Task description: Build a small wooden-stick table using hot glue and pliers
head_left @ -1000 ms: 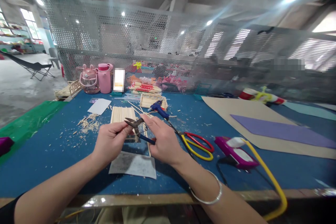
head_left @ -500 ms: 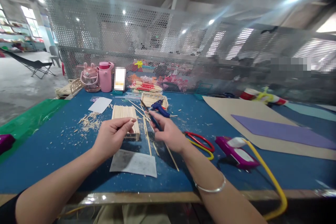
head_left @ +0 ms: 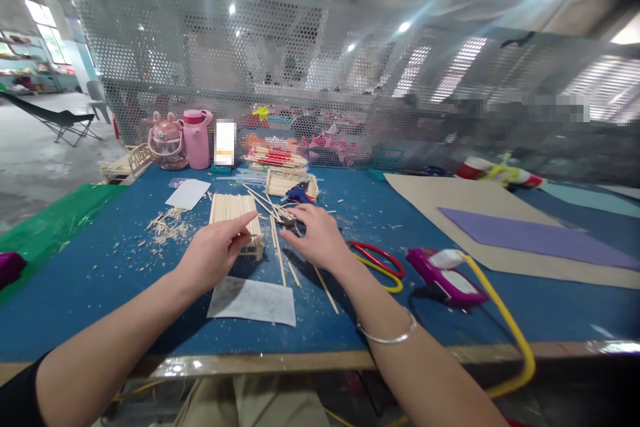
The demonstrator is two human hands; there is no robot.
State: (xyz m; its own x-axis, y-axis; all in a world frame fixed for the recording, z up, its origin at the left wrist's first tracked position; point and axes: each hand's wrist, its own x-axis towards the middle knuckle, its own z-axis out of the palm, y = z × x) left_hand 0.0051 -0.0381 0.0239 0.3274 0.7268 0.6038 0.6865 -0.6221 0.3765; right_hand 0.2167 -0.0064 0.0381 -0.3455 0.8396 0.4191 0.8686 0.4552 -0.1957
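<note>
My left hand (head_left: 213, 250) is at the near side of a small stand built of pale wooden sticks (head_left: 233, 208), index finger stretched out and the other fingers loosely bent. Nothing shows in its grasp, though its underside is hidden. My right hand (head_left: 320, 237), with a silver bangle on its wrist, has its fingers spread over loose thin sticks (head_left: 278, 250). Under its fingertips lie dark pliers (head_left: 287, 222), partly covered by the hand. Just beyond, a blue glue gun (head_left: 299, 192) rests by a small stick-built tray (head_left: 275, 181).
Wood scraps (head_left: 173, 227) and a white card (head_left: 188, 194) lie left. A grey-white sheet (head_left: 253, 301) is near the front edge. Red-and-yellow handles (head_left: 380, 260), a purple device (head_left: 447, 278) with a yellow cable, and a purple sheet (head_left: 530, 237) are right. Pink bottles (head_left: 197, 140) stand behind.
My right hand has loosened its grip on the pliers, which now lie lower among the sticks. My left hand has gone from a pinch to a stretched index finger.
</note>
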